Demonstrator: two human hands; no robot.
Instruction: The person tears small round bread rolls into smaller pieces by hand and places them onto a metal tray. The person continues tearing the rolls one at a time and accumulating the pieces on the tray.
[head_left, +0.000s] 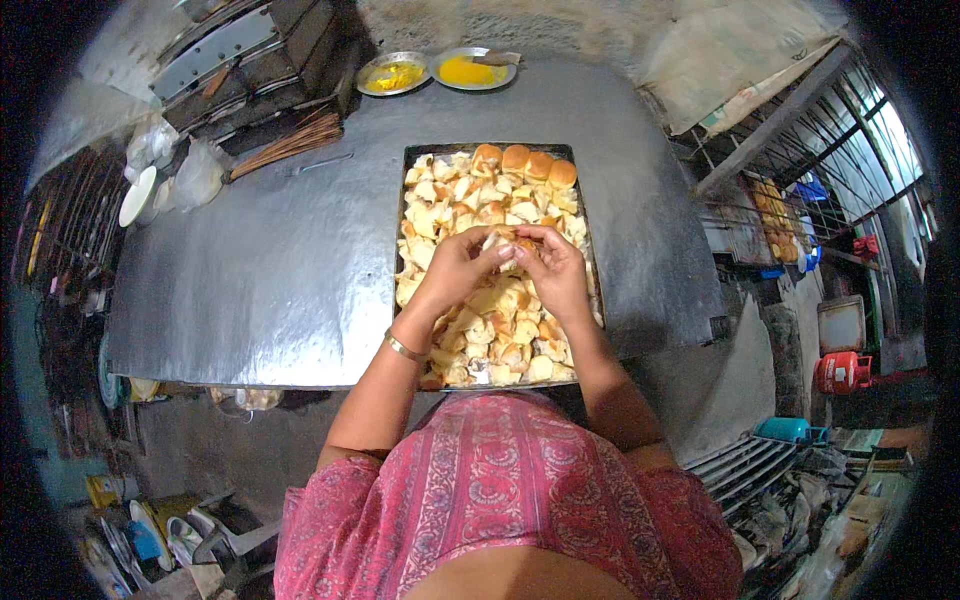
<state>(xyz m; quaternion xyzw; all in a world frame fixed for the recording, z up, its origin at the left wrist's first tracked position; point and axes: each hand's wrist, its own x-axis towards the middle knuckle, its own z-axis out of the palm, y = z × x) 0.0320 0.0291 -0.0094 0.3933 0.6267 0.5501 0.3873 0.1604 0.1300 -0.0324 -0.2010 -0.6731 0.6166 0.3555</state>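
A dark rectangular baking tray lies on the grey worktop in front of me, filled with torn pieces of bread. Several whole golden bread rolls sit in a row at its far right corner. Over the middle of the tray, my left hand and my right hand meet, both gripping one piece of bread roll between thumbs and fingers. A bangle circles my left wrist. My fingers partly hide the held bread.
At the worktop's far edge stand two metal plates with yellow stuff, one with a brush-like tool. A twig brush, plastic bags and a metal oven-like box are at far left. A red gas cylinder stands right.
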